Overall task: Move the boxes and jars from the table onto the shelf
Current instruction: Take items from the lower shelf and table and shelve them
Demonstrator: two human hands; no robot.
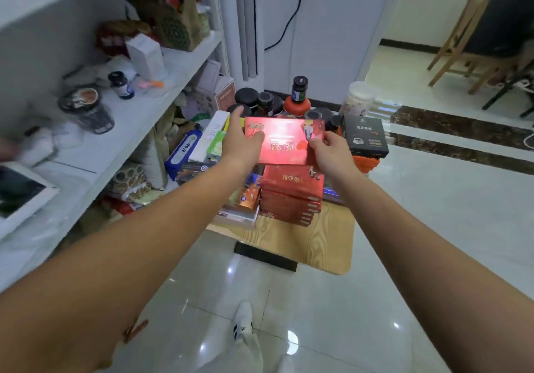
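Both your arms reach forward over the table (326, 242). Your left hand (239, 141) grips the left end of a red box (284, 141), thumb across its top face, index finger stretched along the far corner. Your right hand (329, 152) pinches the right end between thumb and curled fingers. The box lies flat, its printed face up and catching glare.

Location: the box is held above the stack of red boxes (290, 196) that sits at the middle of the table. Whether it still touches the top box of the stack cannot be told.

Other items on the table:
- black box (367, 138), just right of your right hand
- dark-lidded jars (247, 96), at the far edge
- tall jar (299, 89) standing on an orange lid
- white jar (358, 98), far right corner

The shelf (161, 89) runs along your left and carries a small dark bottle (121, 85) and a white carton (144, 56).
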